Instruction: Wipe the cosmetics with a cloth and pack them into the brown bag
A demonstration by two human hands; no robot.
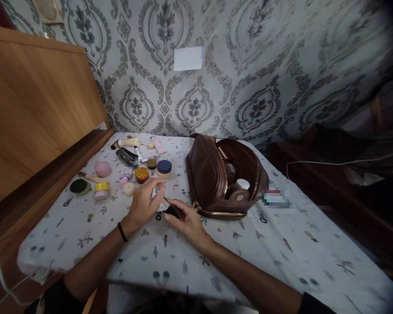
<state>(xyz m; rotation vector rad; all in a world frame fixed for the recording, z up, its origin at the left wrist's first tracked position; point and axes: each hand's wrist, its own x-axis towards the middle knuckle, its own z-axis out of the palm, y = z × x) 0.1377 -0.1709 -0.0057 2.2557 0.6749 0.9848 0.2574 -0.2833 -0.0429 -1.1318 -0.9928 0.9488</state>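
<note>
My left hand (pixel 146 204) is closed around the pale, shiny end of a small bottle-like item. My right hand (pixel 192 224) grips the black, cap-like end (pixel 172 212) of the same item, so both hands meet over the table's middle. The fingers cover much of it, and its exact kind is unclear. Just beyond my left hand sit a gold-lidded red jar (pixel 142 175), a small cream-coloured round piece (pixel 129 188) and a blue-lidded jar (pixel 164 168). To the right of my hands stands a brown leather toiletry bag (pixel 201 174), unzipped, with a white-lidded jar (pixel 243 185) inside.
Farther left lie a pink sponge-like piece (pixel 102 168), a yellow-lidded jar (pixel 101 190), a dark-lidded jar (pixel 80 186), a dark green bottle (pixel 126 157) and several tubes. A wooden cabinet (pixel 42 109) borders the left side; a patterned wall rises behind. A blurred-out item (pixel 277 195) lies right of the bag.
</note>
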